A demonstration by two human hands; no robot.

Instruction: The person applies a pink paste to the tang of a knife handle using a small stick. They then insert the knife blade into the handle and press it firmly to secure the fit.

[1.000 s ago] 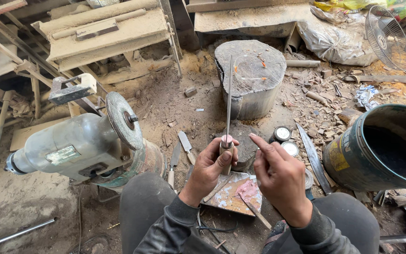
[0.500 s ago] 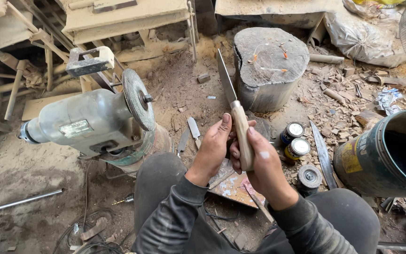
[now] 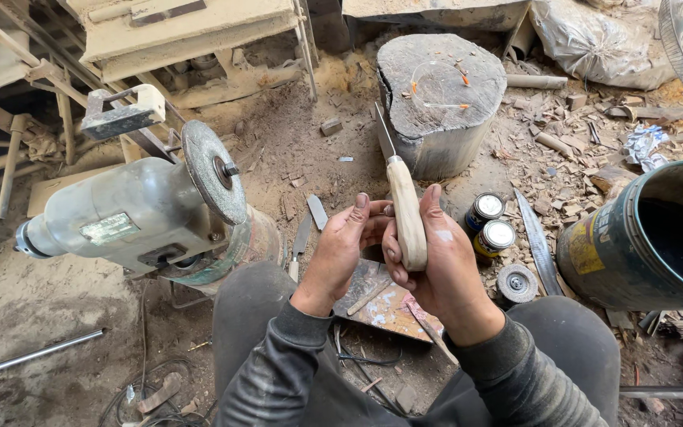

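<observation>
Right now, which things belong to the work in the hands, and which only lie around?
In hand:
- pale wooden-handled knife
- left hand
- right hand

Lying about:
- grey bench grinder
- round wooden stump
- two small tins
- dark blue bucket

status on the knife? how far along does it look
Looks done: a pale wooden handle is already fitted to the knife, with the blade pointing away. In hand: the right hand wraps the handle and the left hand touches it at the side. Left, probably: finishing. The handle looks bare, and the bench grinder stands idle, nothing against its wheel. More bare blades lie on the ground.
</observation>
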